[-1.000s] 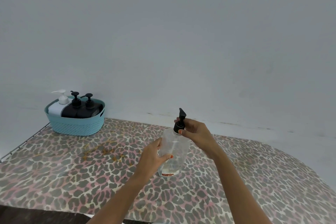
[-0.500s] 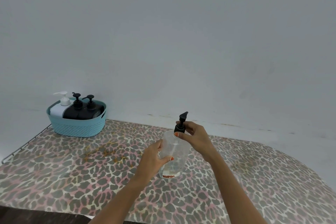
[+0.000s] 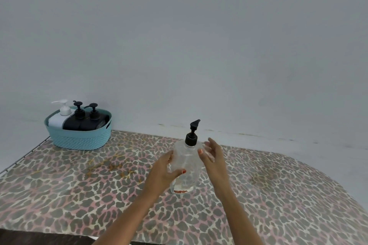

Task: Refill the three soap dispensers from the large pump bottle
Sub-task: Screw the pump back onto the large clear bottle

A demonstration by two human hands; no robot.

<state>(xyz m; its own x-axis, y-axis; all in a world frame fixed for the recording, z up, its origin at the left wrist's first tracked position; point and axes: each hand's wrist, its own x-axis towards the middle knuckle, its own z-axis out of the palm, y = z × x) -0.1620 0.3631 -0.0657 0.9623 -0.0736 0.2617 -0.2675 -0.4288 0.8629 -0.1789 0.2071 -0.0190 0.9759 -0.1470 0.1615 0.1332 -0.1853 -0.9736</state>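
Observation:
A large clear pump bottle (image 3: pixel 186 167) with a black pump head (image 3: pixel 191 137) stands upright on the table, almost empty, with a little liquid at its bottom. My left hand (image 3: pixel 165 171) grips its left side. My right hand (image 3: pixel 212 156) hovers just right of the bottle's shoulder, fingers spread, holding nothing. At the far left a teal basket (image 3: pixel 79 137) holds three dispensers: a white one (image 3: pixel 59 116) and two black ones (image 3: pixel 76 119) (image 3: pixel 93 120).
The table wears a leopard-print cover (image 3: pixel 278 195). A metal rail (image 3: pixel 22 158) runs along its left edge. A plain pale wall (image 3: pixel 199 45) rises right behind the table. The table's dark front edge (image 3: pixel 39 237) shows at the bottom left.
My right hand has let go of the black pump collar and drawn back to the right, fingers now spread. My left hand still holds the bottle's body.

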